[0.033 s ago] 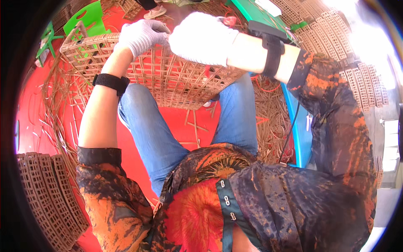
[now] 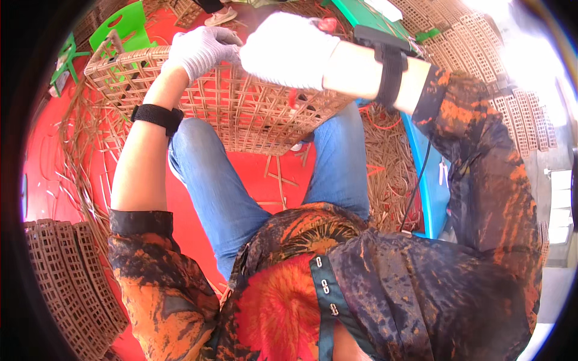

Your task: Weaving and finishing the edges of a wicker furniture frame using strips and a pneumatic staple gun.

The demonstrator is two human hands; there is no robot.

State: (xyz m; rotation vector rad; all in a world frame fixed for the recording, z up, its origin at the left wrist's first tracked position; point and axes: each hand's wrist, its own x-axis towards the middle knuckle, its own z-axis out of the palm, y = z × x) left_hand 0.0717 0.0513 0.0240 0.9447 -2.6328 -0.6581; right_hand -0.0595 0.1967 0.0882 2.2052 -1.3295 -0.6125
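Observation:
A brown open-weave wicker basket (image 2: 235, 114) is held up at my knees, its rim toward the top of the view. My left hand (image 2: 201, 53), in a whitish knit glove, is closed with its fingers curled over the basket's rim. Right beside it, my right hand (image 2: 289, 51), in a white glove washed out by light, is closed at the same rim. What its fingers hold is hidden. A small red thing (image 2: 327, 24) shows at the far side of the right glove, too unclear to name. Another red bit (image 2: 293, 98) shows below that glove, against the weave.
Loose brown strips (image 2: 385, 180) lie heaped on the red floor (image 2: 241, 180). A green chair (image 2: 123, 27) stands at the far left, a green table (image 2: 361, 15) at the far right, and a blue surface (image 2: 433, 204) beside me. Woven panels (image 2: 66, 271) are stacked lower left. Another person's shoe (image 2: 221, 16) is beyond the basket.
Almost nothing differs. My hands and the basket have shifted very slightly left and up in the picture, with both hands still at the rim.

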